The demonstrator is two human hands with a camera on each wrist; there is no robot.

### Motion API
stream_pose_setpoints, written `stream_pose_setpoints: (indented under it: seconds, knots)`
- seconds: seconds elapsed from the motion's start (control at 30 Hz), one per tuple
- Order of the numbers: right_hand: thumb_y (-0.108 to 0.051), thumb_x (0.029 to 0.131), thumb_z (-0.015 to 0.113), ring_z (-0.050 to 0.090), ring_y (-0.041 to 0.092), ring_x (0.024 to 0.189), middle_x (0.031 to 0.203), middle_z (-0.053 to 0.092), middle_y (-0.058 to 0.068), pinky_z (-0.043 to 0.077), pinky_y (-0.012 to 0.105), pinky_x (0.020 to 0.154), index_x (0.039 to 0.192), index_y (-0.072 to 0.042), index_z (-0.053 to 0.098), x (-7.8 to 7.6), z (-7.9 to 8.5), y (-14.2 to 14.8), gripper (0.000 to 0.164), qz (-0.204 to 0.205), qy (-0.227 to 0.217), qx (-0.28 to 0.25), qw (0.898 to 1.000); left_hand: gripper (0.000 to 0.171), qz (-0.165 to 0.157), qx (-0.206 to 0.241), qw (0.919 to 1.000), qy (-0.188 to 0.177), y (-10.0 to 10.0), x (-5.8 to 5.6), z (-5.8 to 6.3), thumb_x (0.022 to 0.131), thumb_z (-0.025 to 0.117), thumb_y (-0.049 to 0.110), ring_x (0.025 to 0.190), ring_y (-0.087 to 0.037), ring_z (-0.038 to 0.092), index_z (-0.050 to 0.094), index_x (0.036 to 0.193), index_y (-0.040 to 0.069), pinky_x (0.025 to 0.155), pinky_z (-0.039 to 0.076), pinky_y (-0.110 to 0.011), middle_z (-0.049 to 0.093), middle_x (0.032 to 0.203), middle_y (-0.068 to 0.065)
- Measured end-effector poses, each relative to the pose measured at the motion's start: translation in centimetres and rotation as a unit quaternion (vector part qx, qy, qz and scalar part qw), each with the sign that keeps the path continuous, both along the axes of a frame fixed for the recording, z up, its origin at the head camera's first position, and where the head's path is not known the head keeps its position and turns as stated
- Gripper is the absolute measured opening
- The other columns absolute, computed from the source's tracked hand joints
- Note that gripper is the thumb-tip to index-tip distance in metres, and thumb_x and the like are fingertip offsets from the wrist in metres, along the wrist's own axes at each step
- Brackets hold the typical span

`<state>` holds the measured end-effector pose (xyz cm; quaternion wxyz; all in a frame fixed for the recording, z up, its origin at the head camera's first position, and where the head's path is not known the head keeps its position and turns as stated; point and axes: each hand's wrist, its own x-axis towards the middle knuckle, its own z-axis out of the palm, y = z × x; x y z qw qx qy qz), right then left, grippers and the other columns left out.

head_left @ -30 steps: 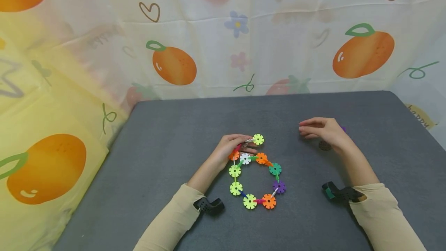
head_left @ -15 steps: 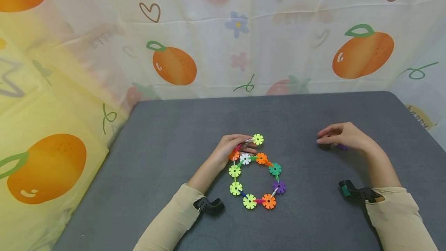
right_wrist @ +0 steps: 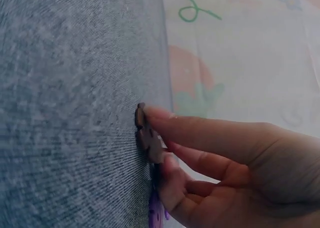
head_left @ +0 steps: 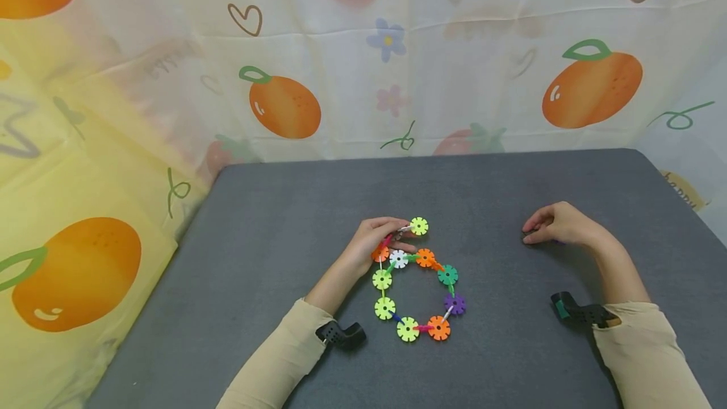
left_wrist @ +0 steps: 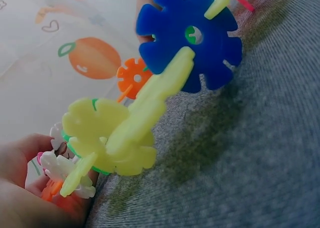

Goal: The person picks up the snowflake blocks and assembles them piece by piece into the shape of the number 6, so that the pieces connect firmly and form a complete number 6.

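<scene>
A ring of interlocking plastic snowflake discs (head_left: 407,329) in yellow-green, orange, purple, teal and white lies on the table. At its far left corner my left hand (head_left: 366,248) holds the linked discs, thumb and fingers around a pink and white part. A yellow-green disc (head_left: 419,226) sticks out past those fingertips. In the left wrist view, a blue disc (left_wrist: 215,47) and a yellow-green disc (left_wrist: 80,120) stand in front. Away to the right, my right hand (head_left: 562,226) pinches a brown snowflake disc (right_wrist: 150,140) between thumb and fingers, right at the tabletop.
Beneath the right fingers, a purple disc (right_wrist: 155,210) lies beside the brown one, mostly hidden by the hand in the head view. The grey table (head_left: 284,207) ends at a fruit-print cloth (head_left: 352,81). Black wrist mounts (head_left: 341,336) sit at both cuffs.
My right hand has moved right and toward the near side, down to the brown disc, and its fingers have closed on it. The left hand and the ring have hardly moved.
</scene>
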<state>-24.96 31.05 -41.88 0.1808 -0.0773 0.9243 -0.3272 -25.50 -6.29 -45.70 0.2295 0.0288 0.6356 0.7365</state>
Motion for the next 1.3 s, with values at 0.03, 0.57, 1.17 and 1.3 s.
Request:
stream_pose_setpoints:
  seconds: [0.03, 0.57, 1.17, 1.3]
  knots:
    - [-0.025, 0.083, 0.078, 0.048, 0.005, 0.068, 0.085, 0.067, -0.002, 0.039, 0.024, 0.058, 0.102, 0.001, 0.07, 0.0, 0.0, 0.0, 0.034, -0.002, -0.001, 0.0, 1.0, 0.032, 0.0, 0.001, 1.0, 0.0, 0.0, 0.0, 0.0, 0.1, 0.056, 0.022, 0.071, -0.017, 0.075, 0.067, 0.118, -0.002, 0.097, 0.055, -0.035, 0.072, 0.102, -0.006]
    - [-0.018, 0.092, 0.067, 0.069, 0.018, 0.067, 0.087, 0.069, 0.012, 0.06, 0.034, 0.065, 0.119, 0.01, 0.059, 0.1, -0.2, -1.4, 0.039, -0.027, -0.005, -0.142, 0.99, 0.034, 0.001, -0.015, 0.9998, -0.012, 0.1, -0.2, 0.0, 0.097, 0.061, 0.027, 0.069, -0.016, 0.074, 0.068, 0.119, 0.002, 0.101, 0.053, -0.036, 0.075, 0.099, -0.006]
    - [-0.004, 0.094, 0.062, 0.074, 0.016, 0.074, 0.108, 0.065, 0.036, 0.062, 0.037, 0.07, 0.117, 0.012, 0.06, 0.4, -1.3, -8.2, 0.029, -0.067, 0.092, -0.293, 0.949, 0.033, 0.004, -0.023, 0.9996, -0.015, 0.1, -0.1, 0.0, 0.097, 0.06, 0.024, 0.071, -0.014, 0.075, 0.068, 0.12, 0.001, 0.093, 0.056, -0.03, 0.075, 0.103, -0.01]
    - [-0.006, 0.092, 0.065, 0.074, 0.012, 0.074, 0.106, 0.067, 0.033, 0.062, 0.034, 0.071, 0.115, 0.009, 0.063, 0.7, -1.5, -9.7, 0.027, -0.083, 0.12, -0.291, 0.945, 0.033, 0.004, -0.025, 0.9996, -0.014, 0.1, -0.1, 0.1, 0.098, 0.059, 0.025, 0.071, -0.014, 0.075, 0.067, 0.121, 0.002, 0.092, 0.057, -0.029, 0.072, 0.111, -0.016]
